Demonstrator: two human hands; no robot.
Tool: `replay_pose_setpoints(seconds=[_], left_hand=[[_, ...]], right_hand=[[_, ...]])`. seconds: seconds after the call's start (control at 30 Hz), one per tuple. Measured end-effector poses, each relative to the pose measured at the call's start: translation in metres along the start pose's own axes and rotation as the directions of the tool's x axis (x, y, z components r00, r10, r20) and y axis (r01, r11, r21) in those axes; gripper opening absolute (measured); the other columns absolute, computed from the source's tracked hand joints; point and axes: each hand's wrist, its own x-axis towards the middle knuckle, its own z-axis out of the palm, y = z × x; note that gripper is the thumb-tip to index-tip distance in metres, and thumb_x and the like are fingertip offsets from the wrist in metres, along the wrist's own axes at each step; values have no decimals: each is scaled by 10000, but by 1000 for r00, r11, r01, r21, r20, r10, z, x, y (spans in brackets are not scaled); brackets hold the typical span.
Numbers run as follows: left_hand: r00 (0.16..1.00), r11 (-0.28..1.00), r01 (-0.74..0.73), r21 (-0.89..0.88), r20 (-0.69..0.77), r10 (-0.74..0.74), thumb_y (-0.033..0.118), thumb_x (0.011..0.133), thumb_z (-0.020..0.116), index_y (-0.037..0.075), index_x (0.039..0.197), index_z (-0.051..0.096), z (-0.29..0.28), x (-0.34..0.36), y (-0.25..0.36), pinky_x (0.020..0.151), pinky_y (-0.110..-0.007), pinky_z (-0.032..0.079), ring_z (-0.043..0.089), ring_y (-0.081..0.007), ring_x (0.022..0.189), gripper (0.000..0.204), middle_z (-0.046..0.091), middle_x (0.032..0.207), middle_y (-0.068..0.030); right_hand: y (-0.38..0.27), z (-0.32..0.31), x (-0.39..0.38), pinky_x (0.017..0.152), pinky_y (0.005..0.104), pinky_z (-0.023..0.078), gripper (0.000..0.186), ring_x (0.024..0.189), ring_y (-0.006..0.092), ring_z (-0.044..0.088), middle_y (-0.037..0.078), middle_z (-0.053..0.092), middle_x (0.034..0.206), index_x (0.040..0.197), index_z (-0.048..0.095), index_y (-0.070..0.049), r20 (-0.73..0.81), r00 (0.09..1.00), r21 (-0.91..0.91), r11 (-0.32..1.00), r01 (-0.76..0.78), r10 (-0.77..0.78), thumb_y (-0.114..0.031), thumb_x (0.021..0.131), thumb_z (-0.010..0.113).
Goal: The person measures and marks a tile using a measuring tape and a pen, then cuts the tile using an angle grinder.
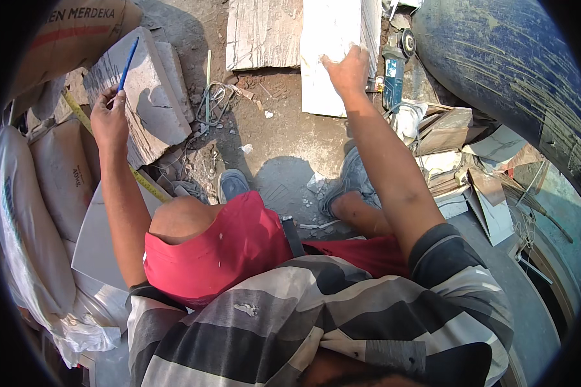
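Observation:
My left hand [111, 122] is closed round a slim blue pencil [129, 62], which points up and away. Beneath it a pale stone-like slab [164, 106] with a rough, streaked edge leans on other pieces. A yellow tape measure blade [147, 184] runs behind my left forearm toward my knee. With thumb spread on the face and fingers at the right edge, my right hand [350, 72] grips a long white tile [319, 87]. The fingertips at that edge are partly hidden. A blue angle grinder [392, 80] lies just right of this hand.
Another streaked slab [265, 35] lies left of the white tile. A large blue drum [510, 64] bounds the right side, above broken tile pieces [448, 129]. Full sacks [32, 213] line the left. A coil of thin cord [216, 100] lies on the dusty ground [290, 138].

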Motion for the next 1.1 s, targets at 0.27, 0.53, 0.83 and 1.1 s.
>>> replay_pose_setpoints(seconds=[0.27, 0.53, 0.83, 1.1], left_hand=[[956, 948, -9, 317, -275, 101, 233, 912, 672, 47, 1088, 726, 12, -13, -26, 837, -381, 507, 683, -276, 916, 262, 710, 1011, -144], [943, 989, 21, 147, -333, 29, 182, 913, 686, 42, 1079, 722, 28, -25, -10, 786, -346, 512, 677, -217, 868, 221, 711, 995, -126], [986, 940, -98, -326, -160, 47, 59, 922, 656, 18, 1205, 687, 57, -55, -6, 804, -281, 501, 625, -124, 880, 287, 684, 975, -66], [992, 926, -60, -372, -125, 14, 45, 940, 631, 8, 1318, 615, 44, -49, -1, 710, -228, 442, 509, -82, 797, 379, 608, 963, -9]], right_hand=[[-21, 9, -12, 1079, 490, 400, 940, 1272, 450, 434, 294, 438, 1352, 1373, 408, 67, 19, 981, -37, 980, -193, 194, -450, 718, 839], [-28, 9, -10, 1079, 483, 401, 912, 1291, 415, 428, 272, 457, 1349, 1373, 418, 48, 9, 976, -23, 975, -219, 219, -385, 698, 853], [-32, -28, -24, 1085, 462, 391, 966, 1265, 409, 460, 266, 473, 1349, 1404, 394, 24, 50, 992, 303, 944, -129, 120, -337, 638, 859], [-123, 10, -115, 1112, 437, 350, 1022, 1297, 385, 445, 252, 471, 1368, 1431, 367, 15, 280, 899, 794, 608, -19, -337, -296, 599, 872]])
